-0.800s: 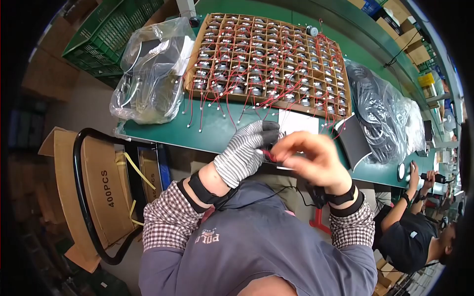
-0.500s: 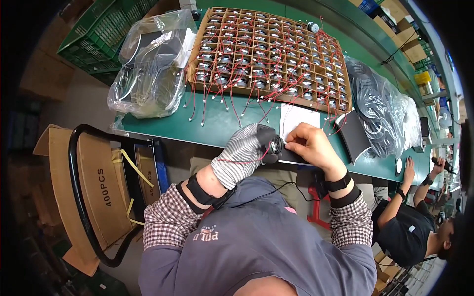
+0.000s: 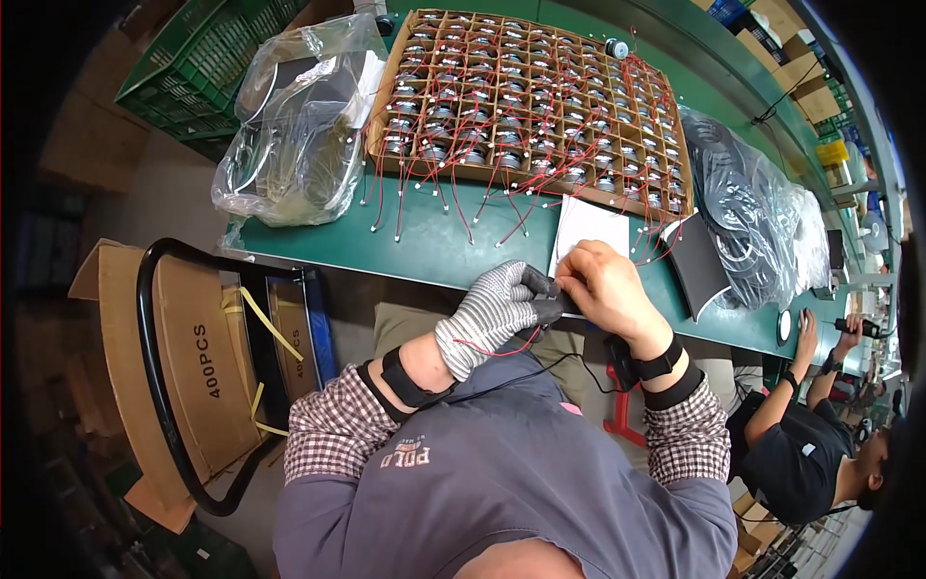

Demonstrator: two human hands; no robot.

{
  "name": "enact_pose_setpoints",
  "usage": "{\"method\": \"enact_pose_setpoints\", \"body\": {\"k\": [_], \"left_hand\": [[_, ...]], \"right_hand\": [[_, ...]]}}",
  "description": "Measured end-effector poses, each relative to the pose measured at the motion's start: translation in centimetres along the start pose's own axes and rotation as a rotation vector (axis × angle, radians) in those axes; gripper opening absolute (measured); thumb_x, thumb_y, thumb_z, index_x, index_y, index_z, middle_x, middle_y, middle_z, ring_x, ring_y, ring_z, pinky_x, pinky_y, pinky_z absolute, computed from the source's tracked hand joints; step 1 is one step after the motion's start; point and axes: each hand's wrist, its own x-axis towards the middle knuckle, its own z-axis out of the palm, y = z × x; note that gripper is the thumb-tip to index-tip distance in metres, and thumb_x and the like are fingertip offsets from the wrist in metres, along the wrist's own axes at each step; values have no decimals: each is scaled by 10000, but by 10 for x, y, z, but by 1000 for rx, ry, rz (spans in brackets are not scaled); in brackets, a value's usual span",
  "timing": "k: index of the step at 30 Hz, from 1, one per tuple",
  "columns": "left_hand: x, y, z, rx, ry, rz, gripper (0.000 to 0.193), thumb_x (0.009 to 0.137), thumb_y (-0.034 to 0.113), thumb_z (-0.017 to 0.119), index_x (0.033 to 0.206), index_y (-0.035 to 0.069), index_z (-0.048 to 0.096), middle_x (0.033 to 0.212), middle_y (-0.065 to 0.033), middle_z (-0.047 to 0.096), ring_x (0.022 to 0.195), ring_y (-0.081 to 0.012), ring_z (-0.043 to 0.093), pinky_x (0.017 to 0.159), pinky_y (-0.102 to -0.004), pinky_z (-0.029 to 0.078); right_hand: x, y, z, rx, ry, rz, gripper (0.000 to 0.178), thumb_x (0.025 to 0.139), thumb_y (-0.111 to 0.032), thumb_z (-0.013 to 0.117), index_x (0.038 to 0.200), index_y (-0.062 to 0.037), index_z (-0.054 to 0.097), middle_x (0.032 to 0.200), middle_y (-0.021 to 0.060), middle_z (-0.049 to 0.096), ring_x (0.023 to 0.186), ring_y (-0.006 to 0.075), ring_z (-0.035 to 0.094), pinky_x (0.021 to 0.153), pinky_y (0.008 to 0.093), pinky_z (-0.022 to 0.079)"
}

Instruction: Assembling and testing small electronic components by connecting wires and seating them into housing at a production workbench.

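Green table (image 3: 405, 258) behind, wire (image 3: 502, 355) (red) trails from fingers (image 3: 548, 311).

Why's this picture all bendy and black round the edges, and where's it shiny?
Head view: the wide fisheye lens seems to curve the brown cardboard box and leaves black corners; head view: white glare streaks the clear, crinkly plastic bag; head view: whatever the left hand, in a striped knit glove, holds is too hidden to tell.

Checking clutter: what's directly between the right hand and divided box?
Head view: a white sheet lies on the green bench between right hand and divided box.
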Motion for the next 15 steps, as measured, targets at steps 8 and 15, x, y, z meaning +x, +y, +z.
{"method": "enact_pose_setpoints", "body": {"k": [8,15], "left_hand": [[0,2,3,-17,40,24,228,748,35,661,899,6,493,876,-86,601,753,-142,586,659,-259,502],[1,11,-2,-191,71,-201,255,758,54,645,941,13,473,894,-89,589,757,-186,601,634,-269,510]], "right_hand": [[-20,27,-22,924,162,280,108,822,-129,554,768,-51,502,713,9,454,666,140,455,608,273,380],[-29,47,-71,1802,654,45,184,808,-201,580,807,-42,487,692,7,389,620,111,381,591,242,343]]}}
